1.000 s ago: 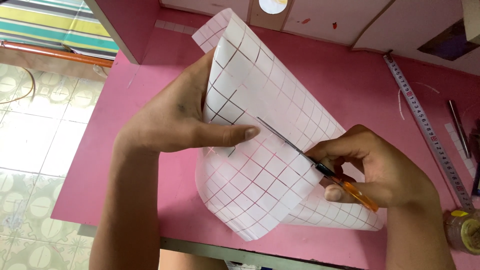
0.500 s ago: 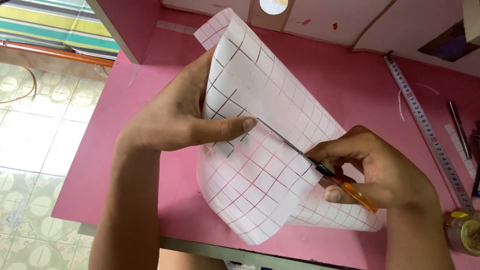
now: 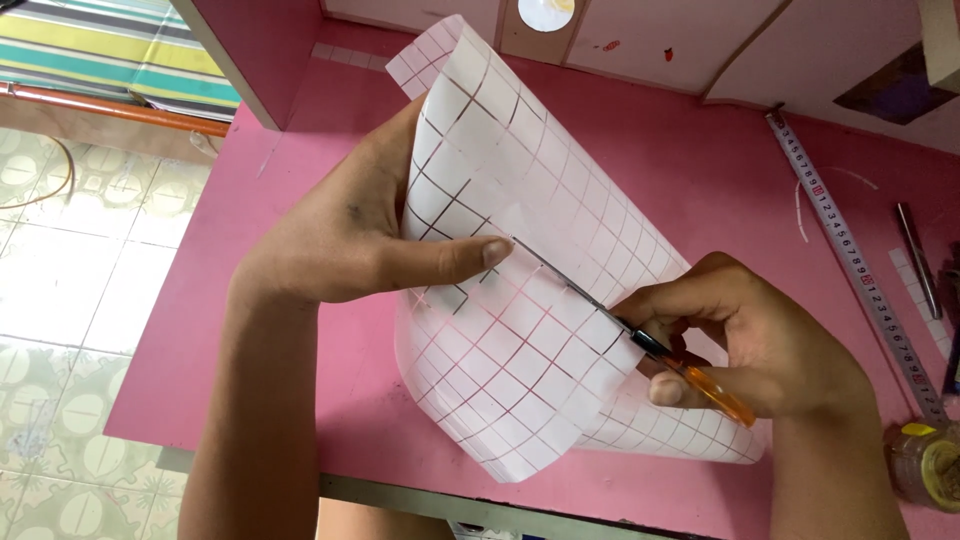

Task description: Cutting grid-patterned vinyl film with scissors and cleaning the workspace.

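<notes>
A steel ruler [image 3: 856, 262] lies slantwise on the right of the table [image 3: 300, 210], well apart from the hands; beyond it, at the right edge, a thin metal rod [image 3: 917, 258]. A small jar with a yellow label [image 3: 925, 462] stands at the lower right corner. The gridded sheet [image 3: 540, 300], curled upward and bowed over the table's middle, hides the left palm and the table beneath it.

Left hand [image 3: 345, 235]: closed on the sheet's upper fold, thumb pressed flat across the front face, fingers behind and out of sight. Right hand [image 3: 755, 340]: closed around the orange handles of the scissors [image 3: 640, 340], whose blades run along a grid line toward the left thumb; whether the blades are parted cannot be told.

Surface: pink tabletop with pink back panels. At left, pale patterned floor tiles and a striped cloth [image 3: 100, 55].
</notes>
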